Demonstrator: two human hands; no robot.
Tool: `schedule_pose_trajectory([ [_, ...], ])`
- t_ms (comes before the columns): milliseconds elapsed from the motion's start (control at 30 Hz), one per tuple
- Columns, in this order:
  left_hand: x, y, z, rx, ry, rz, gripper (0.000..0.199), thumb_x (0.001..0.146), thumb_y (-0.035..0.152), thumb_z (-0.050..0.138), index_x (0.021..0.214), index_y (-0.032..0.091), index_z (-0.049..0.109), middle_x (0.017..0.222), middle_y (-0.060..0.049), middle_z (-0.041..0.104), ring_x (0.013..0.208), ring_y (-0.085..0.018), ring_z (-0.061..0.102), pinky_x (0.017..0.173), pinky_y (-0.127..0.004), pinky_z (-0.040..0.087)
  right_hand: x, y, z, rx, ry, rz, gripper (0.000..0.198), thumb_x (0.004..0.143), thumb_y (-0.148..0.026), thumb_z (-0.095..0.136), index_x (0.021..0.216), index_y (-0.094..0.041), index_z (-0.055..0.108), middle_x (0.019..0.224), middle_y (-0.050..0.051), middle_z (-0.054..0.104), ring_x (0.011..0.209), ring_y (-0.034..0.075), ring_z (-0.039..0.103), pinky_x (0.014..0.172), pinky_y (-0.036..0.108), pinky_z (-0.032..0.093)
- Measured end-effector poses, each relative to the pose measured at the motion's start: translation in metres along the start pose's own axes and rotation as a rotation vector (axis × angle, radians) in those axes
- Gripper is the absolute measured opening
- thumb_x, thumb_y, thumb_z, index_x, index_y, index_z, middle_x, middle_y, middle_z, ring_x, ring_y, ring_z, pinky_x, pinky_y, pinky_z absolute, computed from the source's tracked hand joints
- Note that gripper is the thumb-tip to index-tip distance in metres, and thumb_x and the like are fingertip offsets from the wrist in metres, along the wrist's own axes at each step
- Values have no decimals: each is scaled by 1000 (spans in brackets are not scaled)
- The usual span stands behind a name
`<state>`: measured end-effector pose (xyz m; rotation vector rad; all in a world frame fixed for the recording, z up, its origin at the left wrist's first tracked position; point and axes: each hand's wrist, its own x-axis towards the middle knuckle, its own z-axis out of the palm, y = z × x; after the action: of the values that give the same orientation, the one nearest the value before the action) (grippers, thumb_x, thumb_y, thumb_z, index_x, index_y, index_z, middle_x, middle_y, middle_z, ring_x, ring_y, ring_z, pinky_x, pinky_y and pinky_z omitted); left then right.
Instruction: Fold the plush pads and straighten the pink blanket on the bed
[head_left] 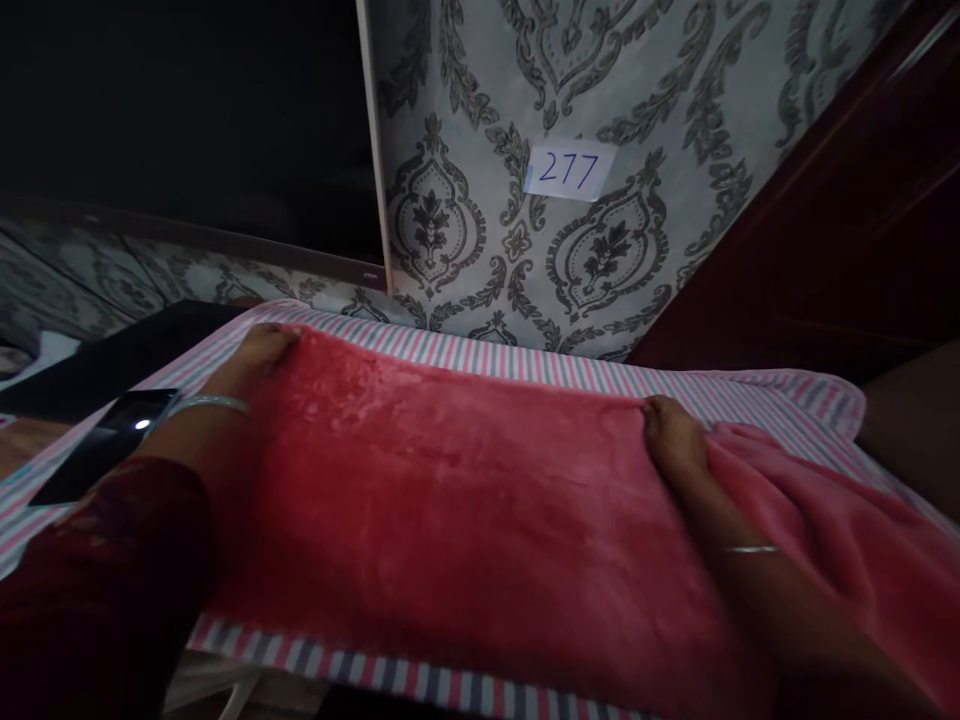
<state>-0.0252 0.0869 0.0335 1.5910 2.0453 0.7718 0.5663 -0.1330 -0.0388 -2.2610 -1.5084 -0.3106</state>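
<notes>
A plush red blanket point(450, 500) lies spread over a striped cloth point(480, 355) in pink, grey and white. My left hand point(264, 345) grips the blanket's far left corner, its fingers curled over the edge. At the far edge to the right, my right hand point(673, 430) pinches the same blanket. Between both hands the far edge runs fairly straight. Beyond my right forearm, more red plush fabric point(825, 510) lies bunched in loose folds; whether it is part of the same piece I cannot tell.
Beside my left forearm lies a dark phone point(112, 440) on the striped cloth. A large television point(187, 130) hangs at the upper left. Patterned wallpaper point(517, 240) bears a paper label point(570, 170) reading 277. Dark red wooden furniture point(810, 220) stands at the right.
</notes>
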Motion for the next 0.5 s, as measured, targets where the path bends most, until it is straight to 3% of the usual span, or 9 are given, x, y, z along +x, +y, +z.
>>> schedule_pose_trajectory([
  [100, 4, 1, 1, -4, 30, -12, 36, 97, 33, 42, 116, 8, 58, 69, 1, 55, 64, -15, 53, 61, -25, 47, 17, -2, -3, 6, 42, 51, 38, 98, -30, 37, 108, -16, 70, 108, 15, 73, 91, 27, 65, 75, 35, 47],
  [300, 8, -2, 23, 219, 86, -12, 31, 93, 34, 54, 105, 7, 62, 96, -9, 67, 96, -24, 58, 87, -33, 47, 18, -9, 22, -75, -223, 106, 36, 100, -31, 39, 108, -16, 70, 108, 16, 73, 88, 26, 65, 71, 34, 43],
  [500, 4, -3, 42, 379, 70, 19, 38, 100, 35, 47, 120, 5, 57, 129, -18, 64, 120, -29, 55, 100, -38, 42, 13, -5, 25, -60, -239, 142, 35, 102, -31, 41, 114, -16, 70, 112, 16, 72, 86, 25, 63, 70, 33, 39],
])
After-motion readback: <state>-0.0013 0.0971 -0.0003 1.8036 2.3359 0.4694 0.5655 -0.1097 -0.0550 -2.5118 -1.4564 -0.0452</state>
